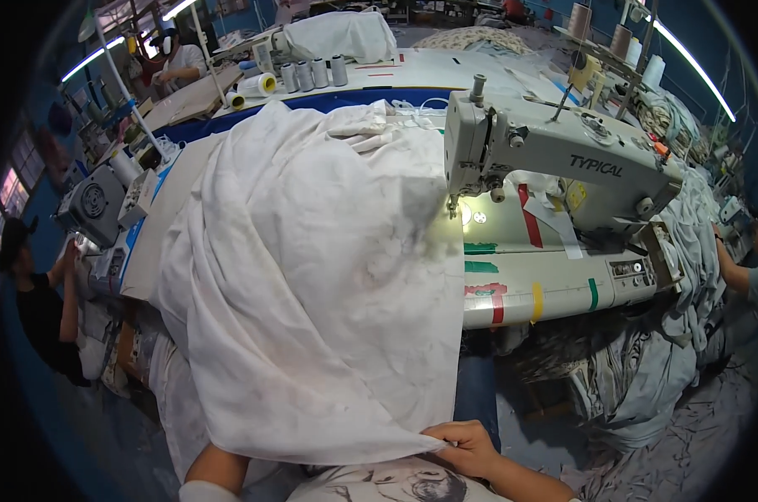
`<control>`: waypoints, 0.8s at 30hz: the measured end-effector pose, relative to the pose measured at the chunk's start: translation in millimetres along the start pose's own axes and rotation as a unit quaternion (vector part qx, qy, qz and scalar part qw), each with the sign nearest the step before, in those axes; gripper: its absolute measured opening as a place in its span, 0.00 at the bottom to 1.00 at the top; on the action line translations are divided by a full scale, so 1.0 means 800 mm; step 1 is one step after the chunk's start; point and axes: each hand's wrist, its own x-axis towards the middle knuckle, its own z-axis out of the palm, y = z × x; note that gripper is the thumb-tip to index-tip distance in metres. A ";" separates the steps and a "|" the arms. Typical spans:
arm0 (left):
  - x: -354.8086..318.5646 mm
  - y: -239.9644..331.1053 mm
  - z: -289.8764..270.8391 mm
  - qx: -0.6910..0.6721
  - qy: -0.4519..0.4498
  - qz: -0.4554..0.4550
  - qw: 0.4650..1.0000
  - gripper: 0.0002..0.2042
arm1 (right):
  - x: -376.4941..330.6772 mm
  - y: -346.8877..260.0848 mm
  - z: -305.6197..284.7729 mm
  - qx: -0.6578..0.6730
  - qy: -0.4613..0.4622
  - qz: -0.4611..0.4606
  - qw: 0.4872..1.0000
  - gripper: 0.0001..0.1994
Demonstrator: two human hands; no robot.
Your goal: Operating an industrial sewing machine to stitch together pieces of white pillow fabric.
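A large white cloth (312, 243) drapes over the left side of the sewing table and hangs down to my lap. Its right edge runs in a nearly straight line from the sewing machine's needle area to my right hand (462, 445). That hand pinches the cloth's lower right corner between thumb and fingers. My left forearm (218, 470) goes in under the cloth's lower left edge, which hides the hand and its fingers. The grey sewing machine (555, 146) stands to the right of the cloth, its lamp lit, with the cloth's edge beside the presser foot (453, 209).
Colored tape strips (536, 301) mark the machine bed (513, 314). Grey thread spools (320, 74) stand on the table behind. Piled pale fabric (647, 393) hangs at the right. Other people work at the left (48, 293), far left (178, 63) and right (743, 276).
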 end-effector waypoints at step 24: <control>0.554 0.017 -0.330 0.143 0.546 0.172 0.808 0.09 | 0.019 0.009 -0.056 0.072 -0.014 0.069 0.995 0.14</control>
